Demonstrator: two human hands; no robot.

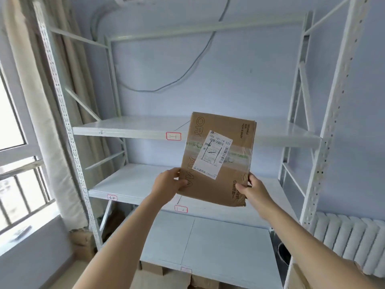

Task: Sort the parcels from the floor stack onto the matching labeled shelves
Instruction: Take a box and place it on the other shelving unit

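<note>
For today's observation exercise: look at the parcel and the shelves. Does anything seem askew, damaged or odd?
Little stands out. The cardboard parcel, gripped by the left hand and right hand at its lower corners, is tilted, and its white shipping label sits crooked. No tears or dents show. The shelves look level and hold nothing.

Pale blue-white wall [239, 76] with a grey cable [193, 65] looping down it. Barred window [18, 184] at left, bright daylight, beige curtain [41, 101] beside it. White ribbed radiator [350, 240] low at right, against the wall.
</note>
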